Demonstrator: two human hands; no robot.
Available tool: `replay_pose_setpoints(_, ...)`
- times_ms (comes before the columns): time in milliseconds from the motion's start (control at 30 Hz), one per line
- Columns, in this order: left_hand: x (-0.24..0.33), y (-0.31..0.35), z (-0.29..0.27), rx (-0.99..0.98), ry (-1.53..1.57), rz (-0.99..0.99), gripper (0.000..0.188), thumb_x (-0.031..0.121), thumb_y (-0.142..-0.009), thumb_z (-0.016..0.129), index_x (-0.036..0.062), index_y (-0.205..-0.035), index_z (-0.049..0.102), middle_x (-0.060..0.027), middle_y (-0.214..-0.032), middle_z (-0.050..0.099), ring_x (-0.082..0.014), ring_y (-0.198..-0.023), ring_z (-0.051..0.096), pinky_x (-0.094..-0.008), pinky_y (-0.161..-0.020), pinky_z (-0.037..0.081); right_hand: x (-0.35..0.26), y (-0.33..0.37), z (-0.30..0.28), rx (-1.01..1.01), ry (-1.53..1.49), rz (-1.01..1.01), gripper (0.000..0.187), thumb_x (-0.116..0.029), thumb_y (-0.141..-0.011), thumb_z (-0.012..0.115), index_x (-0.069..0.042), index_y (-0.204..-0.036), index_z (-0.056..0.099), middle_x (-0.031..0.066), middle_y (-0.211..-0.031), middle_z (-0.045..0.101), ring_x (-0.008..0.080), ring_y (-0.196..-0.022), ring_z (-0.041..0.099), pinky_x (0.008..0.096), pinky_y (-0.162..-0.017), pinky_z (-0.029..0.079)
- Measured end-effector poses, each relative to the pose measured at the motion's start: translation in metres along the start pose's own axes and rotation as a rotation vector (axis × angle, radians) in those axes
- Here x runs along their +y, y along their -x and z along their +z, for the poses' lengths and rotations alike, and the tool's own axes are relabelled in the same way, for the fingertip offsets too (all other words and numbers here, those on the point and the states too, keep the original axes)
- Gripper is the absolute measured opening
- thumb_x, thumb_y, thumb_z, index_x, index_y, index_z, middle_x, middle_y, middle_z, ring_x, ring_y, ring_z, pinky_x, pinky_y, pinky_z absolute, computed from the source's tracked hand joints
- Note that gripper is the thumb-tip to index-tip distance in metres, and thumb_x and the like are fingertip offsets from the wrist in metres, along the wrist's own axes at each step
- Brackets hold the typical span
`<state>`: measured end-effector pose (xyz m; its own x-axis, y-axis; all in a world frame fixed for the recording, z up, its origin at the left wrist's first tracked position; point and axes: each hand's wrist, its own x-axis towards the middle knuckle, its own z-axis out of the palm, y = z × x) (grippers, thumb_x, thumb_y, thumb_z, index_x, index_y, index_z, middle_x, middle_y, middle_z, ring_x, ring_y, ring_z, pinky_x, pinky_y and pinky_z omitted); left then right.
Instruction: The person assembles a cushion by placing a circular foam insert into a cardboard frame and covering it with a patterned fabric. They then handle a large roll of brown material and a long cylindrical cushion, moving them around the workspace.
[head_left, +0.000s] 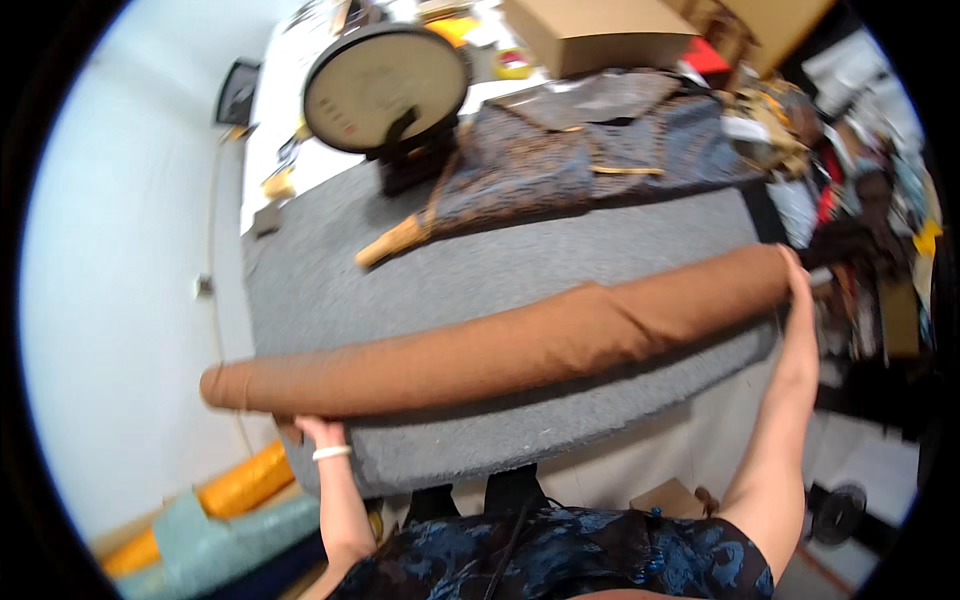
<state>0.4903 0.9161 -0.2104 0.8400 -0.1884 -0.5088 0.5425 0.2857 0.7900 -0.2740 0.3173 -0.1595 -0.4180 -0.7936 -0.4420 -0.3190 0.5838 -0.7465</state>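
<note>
A long roll of brown fabric [500, 350] stretches across the front of a table topped with grey felt [640, 235]. Its left end sits lower in view than its right. My left hand [320, 430], with a pale bracelet at the wrist, grips the roll from below near the left end; most of its fingers are hidden behind the cloth. At the far right end, my right hand [797, 272] clasps the roll, its fingers partly out of sight. A crease runs through the fabric right of the middle.
Behind the roll lie a blue-grey and brown patterned garment [540, 165] and a round-topped device on a dark stand [388, 90]. A cardboard box [605, 45] and tape [513, 64] are farther back. Orange and teal rolls [240, 485] lie low left; clutter fills the right side.
</note>
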Motion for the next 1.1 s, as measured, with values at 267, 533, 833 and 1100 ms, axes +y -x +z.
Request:
replay_pose_setpoints(267, -0.022, -0.006, 0.025, 0.129, -0.005, -0.381, 0.060, 0.058, -0.096, 0.046, 0.0127, -0.133, 0.057, -0.0096, -0.135, 0.060, -0.0302, -0.122, 0.057, -0.0506, -0.103, 0.047, 0.035, -0.048, -0.085, -0.437, -0.053, 0.180, 0.081, -0.067, -0.081, 0.065, -0.017, -0.143, 0.050, 0.0064, -0.141, 0.054, 0.0241, -0.128, 0.050, 0.0427, -0.107, 0.038)
replay_pose_setpoints(533, -0.008, 0.017, 0.055, 0.063, -0.063, -0.318, 0.083, 0.077, -0.087, 0.043, 0.0131, -0.140, 0.049, -0.0065, -0.138, 0.057, -0.0271, -0.121, 0.057, -0.0463, -0.098, 0.050, 0.061, 0.061, -0.152, -0.108, -0.016, -0.069, 0.071, -0.059, -0.090, 0.061, -0.011, -0.142, 0.053, 0.0062, -0.141, 0.055, 0.0215, -0.128, 0.052, 0.0383, -0.106, 0.040)
replay_pose_setpoints(833, 0.001, -0.007, 0.058, -0.133, 0.168, -0.271, 0.103, 0.081, -0.083, 0.049, 0.0092, -0.154, 0.027, -0.0097, -0.157, 0.033, -0.0301, -0.142, 0.035, -0.0478, -0.116, 0.030, 0.159, 0.305, -0.219, 0.042, -0.115, 0.273, 0.069, -0.053, -0.095, 0.056, -0.007, -0.145, 0.047, 0.0107, -0.136, 0.058, 0.0250, -0.125, 0.055, 0.0377, -0.104, 0.043)
replay_pose_setpoints(1100, 0.035, -0.033, 0.050, -0.165, 0.171, -0.416, 0.111, 0.085, -0.078, 0.051, 0.0104, -0.155, 0.024, -0.0094, -0.159, 0.030, -0.0294, -0.144, 0.031, -0.0478, -0.117, 0.028, 0.123, 0.551, -0.138, 0.177, 0.047, 0.108, 0.067, -0.056, -0.095, 0.054, -0.008, -0.141, 0.051, 0.0093, -0.135, 0.059, 0.0238, -0.121, 0.058, 0.0361, -0.100, 0.047)
